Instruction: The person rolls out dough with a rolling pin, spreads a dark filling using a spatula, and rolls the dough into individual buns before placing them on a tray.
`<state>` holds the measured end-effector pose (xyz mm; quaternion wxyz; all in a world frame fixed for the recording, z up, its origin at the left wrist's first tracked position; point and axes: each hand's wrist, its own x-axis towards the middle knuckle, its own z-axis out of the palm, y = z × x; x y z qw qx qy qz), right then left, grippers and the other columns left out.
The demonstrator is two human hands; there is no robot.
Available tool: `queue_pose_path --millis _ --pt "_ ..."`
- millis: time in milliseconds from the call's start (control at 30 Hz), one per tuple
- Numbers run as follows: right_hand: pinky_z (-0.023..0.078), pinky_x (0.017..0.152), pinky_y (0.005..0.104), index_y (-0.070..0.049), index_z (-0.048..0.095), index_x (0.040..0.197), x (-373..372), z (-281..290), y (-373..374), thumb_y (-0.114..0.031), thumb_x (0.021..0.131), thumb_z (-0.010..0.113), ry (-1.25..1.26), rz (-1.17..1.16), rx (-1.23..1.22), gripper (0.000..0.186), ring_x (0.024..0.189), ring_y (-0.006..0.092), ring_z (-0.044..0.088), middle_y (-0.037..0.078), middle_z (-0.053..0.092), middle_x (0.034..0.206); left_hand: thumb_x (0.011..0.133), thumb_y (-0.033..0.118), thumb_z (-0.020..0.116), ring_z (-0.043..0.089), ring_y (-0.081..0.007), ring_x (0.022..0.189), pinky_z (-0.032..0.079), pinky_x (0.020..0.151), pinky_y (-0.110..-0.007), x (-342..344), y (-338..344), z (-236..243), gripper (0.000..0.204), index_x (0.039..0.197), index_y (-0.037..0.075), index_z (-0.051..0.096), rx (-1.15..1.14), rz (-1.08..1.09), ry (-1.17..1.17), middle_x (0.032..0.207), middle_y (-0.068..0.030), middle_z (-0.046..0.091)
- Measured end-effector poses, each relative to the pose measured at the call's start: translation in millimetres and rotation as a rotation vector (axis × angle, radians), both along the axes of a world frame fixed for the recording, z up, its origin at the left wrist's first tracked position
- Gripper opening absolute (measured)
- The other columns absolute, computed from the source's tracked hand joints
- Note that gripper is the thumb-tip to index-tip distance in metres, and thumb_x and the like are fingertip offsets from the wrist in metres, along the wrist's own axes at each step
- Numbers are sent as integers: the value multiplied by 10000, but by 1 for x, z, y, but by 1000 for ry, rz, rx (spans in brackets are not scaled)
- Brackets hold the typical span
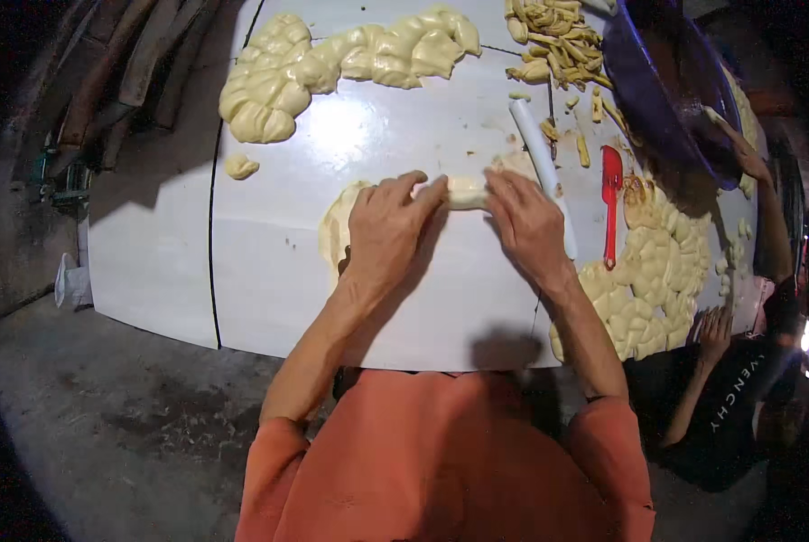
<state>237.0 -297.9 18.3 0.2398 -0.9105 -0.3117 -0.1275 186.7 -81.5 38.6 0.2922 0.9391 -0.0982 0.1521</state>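
Note:
A pale rolled piece of dough [466,192] lies crosswise on the white tabletop between my hands. Curled at its left end, my left hand [388,221] holds it with thumb and fingertips. My right hand [526,219] has its fingers bent down over the right end, which they partly hide. A thin flattened sheet of dough [336,228] shows from under my left hand and wrist. Just right of my right hand lies a white rolling pin [540,155], slanting across the table.
A long mass of dough [368,56] and a small lump [240,166] lie far left. At right are a red spatula [610,181], many dough pieces [657,271], yellowish-brown strips [562,41] and a purple basin [662,90]. Another person's hands [716,330] are at the right edge.

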Motion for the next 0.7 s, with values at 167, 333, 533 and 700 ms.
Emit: queue_pose_path --millis 167,333,533,700 --pt "517 766 397 -130 651 1297 2 -8 2 -200 928 693 -20 44 -170 378 960 259 642 65 659 1095 861 163 770 679 -279 882 503 772 -421 5 3 -17 206 1061 114 755 76 -18 27 1031 -116 722" --pt "535 852 427 -71 685 1248 -2 12 6 -162 919 723 76 64 -26 344 987 290 643 94 674 1096 884 198 735 633 -251 921 461 816 -411 14 6 -9 257 1133 139 712 36 18 -45 1004 -46 663" --pt "529 828 429 -71 651 1253 19 -4 10 -198 918 710 73 41 -89 362 988 278 641 88 653 1119 901 198 730 625 -243 952 454 809 -413 28 4 -16 240 1128 123 707 87 -35 64 997 -43 661" --pt "524 888 436 -55 645 1237 9 12 13 -144 899 709 129 51 -66 356 1004 309 640 124 651 1129 876 211 754 632 -258 961 465 785 -416 27 7 -11 275 1132 131 696 18 -118 82 1007 -51 670"
